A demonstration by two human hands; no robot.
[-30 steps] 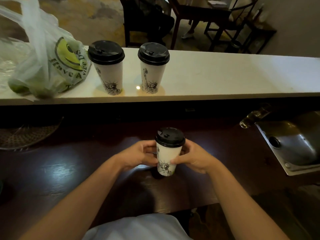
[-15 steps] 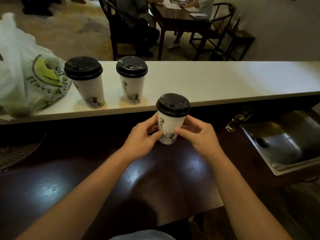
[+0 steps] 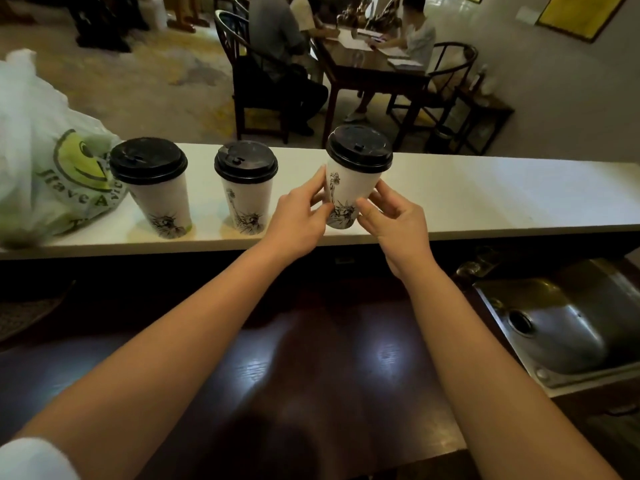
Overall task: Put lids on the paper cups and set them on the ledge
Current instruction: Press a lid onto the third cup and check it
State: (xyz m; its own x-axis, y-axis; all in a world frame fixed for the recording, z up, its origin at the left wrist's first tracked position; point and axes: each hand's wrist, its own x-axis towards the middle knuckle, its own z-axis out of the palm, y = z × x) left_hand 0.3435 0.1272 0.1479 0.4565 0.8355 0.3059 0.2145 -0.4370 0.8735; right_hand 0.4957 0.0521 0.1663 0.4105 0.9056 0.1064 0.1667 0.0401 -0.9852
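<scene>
Here the cup (image 3: 349,188) stands nearly upright, its long axis leaned a little to the right, black lid (image 3: 359,148) on top. It is over the ledge (image 3: 485,195) near the front edge, just right of two cups (image 3: 247,199); whether its base touches I cannot tell. Both arms reach forward; the left hand (image 3: 298,220) and right hand (image 3: 398,220) pinch its lower part from both sides, fingers curled. Right of it the ledge runs on.

The cups (image 3: 349,192) are white with black statue drawings; lids (image 3: 360,150) black; ledge (image 3: 485,202) white; table (image 3: 311,375) dark brown; bag (image 3: 27,150) clear with a yellow-green smiley and dark letters; sink (image 3: 571,334) grey.
</scene>
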